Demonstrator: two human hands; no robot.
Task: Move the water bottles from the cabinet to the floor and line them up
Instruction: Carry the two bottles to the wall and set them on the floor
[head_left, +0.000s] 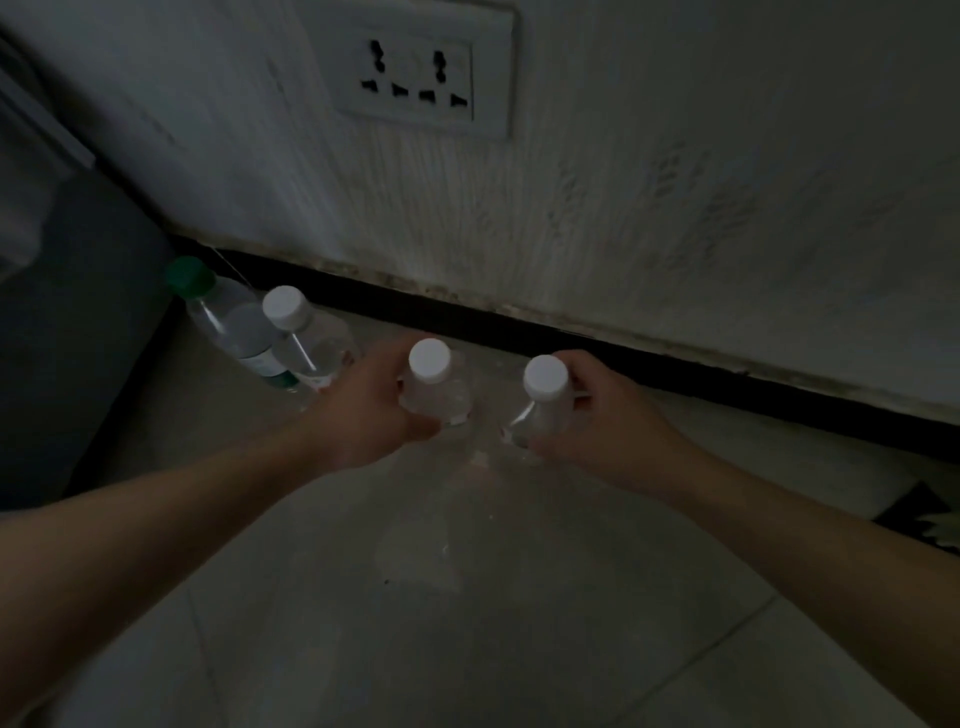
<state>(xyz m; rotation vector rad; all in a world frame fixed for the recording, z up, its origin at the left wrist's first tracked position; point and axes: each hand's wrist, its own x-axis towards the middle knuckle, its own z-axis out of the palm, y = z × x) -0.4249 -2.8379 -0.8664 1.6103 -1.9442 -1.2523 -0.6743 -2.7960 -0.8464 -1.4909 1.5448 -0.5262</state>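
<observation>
Several clear water bottles stand in a row on the tiled floor (467, 597) along the wall. At the left end is a green-capped bottle (228, 317), then a white-capped bottle (306, 338) beside it. My left hand (374, 405) is wrapped around a third bottle with a white cap (431, 374). My right hand (602, 421) grips a fourth white-capped bottle (540, 395) to its right. Both held bottles are upright near the floor; whether their bases touch it is hidden by my hands.
A white wall with a double socket plate (421, 78) rises behind the row above a black skirting strip (675, 374). A dark cabinet or furniture side (67, 338) stands at the left. A patterned mat corner (924, 514) shows at the right edge.
</observation>
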